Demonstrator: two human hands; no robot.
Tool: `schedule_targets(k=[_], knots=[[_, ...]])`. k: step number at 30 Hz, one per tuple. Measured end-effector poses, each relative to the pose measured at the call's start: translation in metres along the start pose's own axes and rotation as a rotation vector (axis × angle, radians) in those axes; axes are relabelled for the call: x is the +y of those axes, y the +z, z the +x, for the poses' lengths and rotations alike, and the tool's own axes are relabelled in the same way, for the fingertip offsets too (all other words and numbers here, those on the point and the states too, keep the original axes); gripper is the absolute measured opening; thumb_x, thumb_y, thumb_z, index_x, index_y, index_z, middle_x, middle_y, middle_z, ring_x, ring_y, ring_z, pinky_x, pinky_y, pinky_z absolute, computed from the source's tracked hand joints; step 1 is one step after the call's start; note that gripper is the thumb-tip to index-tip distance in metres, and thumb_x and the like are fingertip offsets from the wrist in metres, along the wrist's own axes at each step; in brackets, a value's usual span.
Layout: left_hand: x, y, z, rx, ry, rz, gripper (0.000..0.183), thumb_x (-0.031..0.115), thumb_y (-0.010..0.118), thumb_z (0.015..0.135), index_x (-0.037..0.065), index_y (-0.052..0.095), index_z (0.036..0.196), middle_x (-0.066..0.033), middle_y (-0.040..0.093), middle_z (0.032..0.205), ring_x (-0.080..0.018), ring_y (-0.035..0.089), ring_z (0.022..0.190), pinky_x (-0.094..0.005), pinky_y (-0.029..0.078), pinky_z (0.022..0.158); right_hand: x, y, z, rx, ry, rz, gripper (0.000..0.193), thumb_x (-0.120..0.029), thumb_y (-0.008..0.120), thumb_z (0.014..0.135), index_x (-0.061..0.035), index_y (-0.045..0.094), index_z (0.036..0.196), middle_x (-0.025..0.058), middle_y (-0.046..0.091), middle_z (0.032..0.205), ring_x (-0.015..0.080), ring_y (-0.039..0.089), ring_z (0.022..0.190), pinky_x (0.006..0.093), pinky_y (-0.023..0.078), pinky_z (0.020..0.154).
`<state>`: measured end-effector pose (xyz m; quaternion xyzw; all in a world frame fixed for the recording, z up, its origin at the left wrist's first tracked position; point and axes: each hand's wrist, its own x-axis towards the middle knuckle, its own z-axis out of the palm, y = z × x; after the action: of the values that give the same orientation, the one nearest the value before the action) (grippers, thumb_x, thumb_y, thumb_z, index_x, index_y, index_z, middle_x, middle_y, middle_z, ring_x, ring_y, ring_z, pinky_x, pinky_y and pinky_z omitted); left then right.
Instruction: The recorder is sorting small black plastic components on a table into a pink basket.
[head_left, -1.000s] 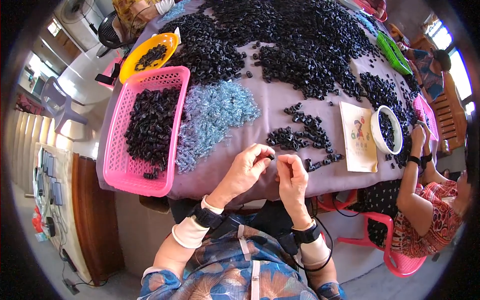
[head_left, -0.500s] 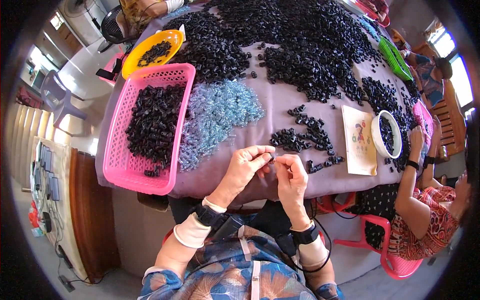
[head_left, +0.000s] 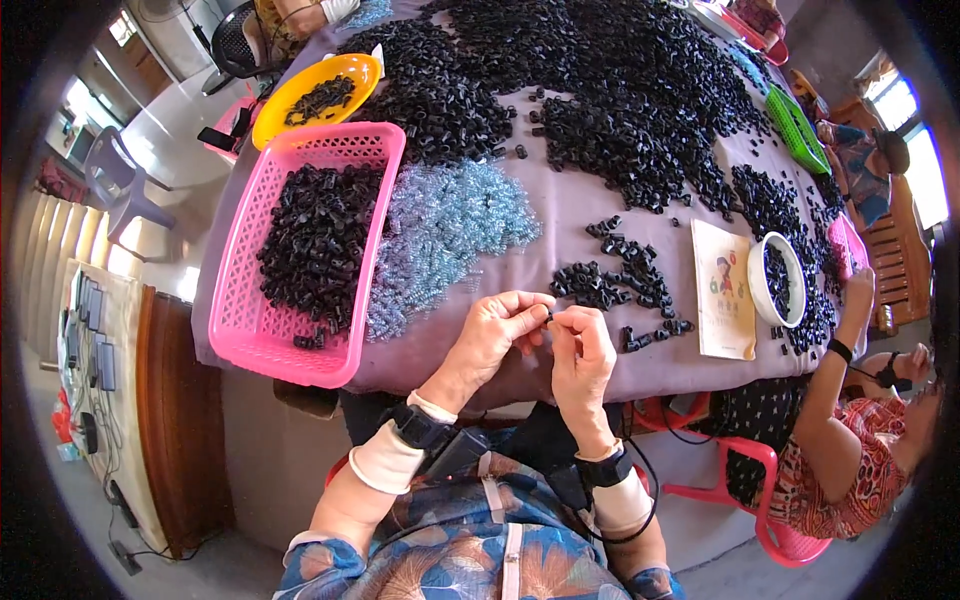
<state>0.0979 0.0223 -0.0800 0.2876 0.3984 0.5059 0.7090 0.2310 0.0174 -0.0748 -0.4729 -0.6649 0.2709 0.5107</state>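
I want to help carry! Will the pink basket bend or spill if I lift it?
The pink basket looks like thin plastic mesh, so it may flex a little. It holds many black pieces, so probably heavyish. Its walls stand above the pile, so spills seem unlikely if kept level.

Black small parts (head_left: 610,100) heap on the mauve-clothed counter (head_left: 560,215), pale blue springs (head_left: 445,225) beside a pink lattice basket (head_left: 305,240), a yellow bowl (head_left: 315,95) at eleven o'clock, a white bowl (head_left: 775,280) at three o'clock.
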Motion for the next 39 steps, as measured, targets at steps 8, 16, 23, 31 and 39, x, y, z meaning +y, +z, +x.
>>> schedule_targets(k=[8,16,23,31,39], knots=[[-0.001,-0.007,0.001,-0.015,-0.055,-0.093,0.018,0.012,0.06,0.087,0.004,0.063,0.103,0.0018,0.061,0.075,-0.0053,0.055,0.063,-0.0176,0.042,0.053,0.008,0.001,-0.005,-0.039,0.202,0.162,0.012,0.004,0.061,0.08,-0.0032,0.055,0.087,-0.0015,0.054,0.078,0.0045,0.049,0.059,0.0185,0.042,0.054],[-0.003,-0.005,0.001,0.009,-0.022,-0.14,0.016,0.01,0.058,0.088,0.004,0.063,0.102,0.0002,0.062,0.077,-0.0057,0.056,0.063,-0.0179,0.043,0.053,0.009,0.001,-0.008,-0.052,0.194,0.154,0.013,0.003,0.059,0.083,-0.0032,0.055,0.093,-0.0011,0.057,0.078,0.0036,0.05,0.064,0.0176,0.042,0.056],[-0.002,-0.005,0.001,-0.001,-0.045,-0.118,0.017,0.01,0.057,0.088,0.004,0.062,0.103,-0.0004,0.062,0.078,-0.0061,0.056,0.063,-0.0183,0.045,0.055,0.0,0.001,-0.006,-0.053,0.295,0.204,0.013,0.005,0.058,0.081,-0.0001,0.055,0.092,0.0039,0.054,0.083,0.0083,0.052,0.069,0.0214,0.044,0.061],[0.0,-0.008,0.002,-0.041,-0.065,-0.053,0.016,0.011,0.059,0.088,0.005,0.063,0.101,-0.0004,0.062,0.078,-0.0063,0.056,0.062,-0.0187,0.044,0.054,-0.002,-0.002,0.0,-0.086,0.207,0.141,0.01,0.005,0.059,0.08,-0.001,0.054,0.086,0.0044,0.053,0.08,0.0101,0.05,0.065,0.0223,0.042,0.056],[0.0,-0.007,0.006,-0.021,-0.047,-0.199,0.017,0.014,0.06,0.087,0.005,0.062,0.102,-0.0031,0.064,0.081,-0.0067,0.056,0.062,-0.0188,0.044,0.054,0.006,-0.028,0.031,-0.017,-0.047,-0.358,0.009,-0.003,0.061,0.077,-0.0054,0.059,0.085,0.009,0.055,0.084,0.0277,0.053,0.072,0.0341,0.043,0.062]])
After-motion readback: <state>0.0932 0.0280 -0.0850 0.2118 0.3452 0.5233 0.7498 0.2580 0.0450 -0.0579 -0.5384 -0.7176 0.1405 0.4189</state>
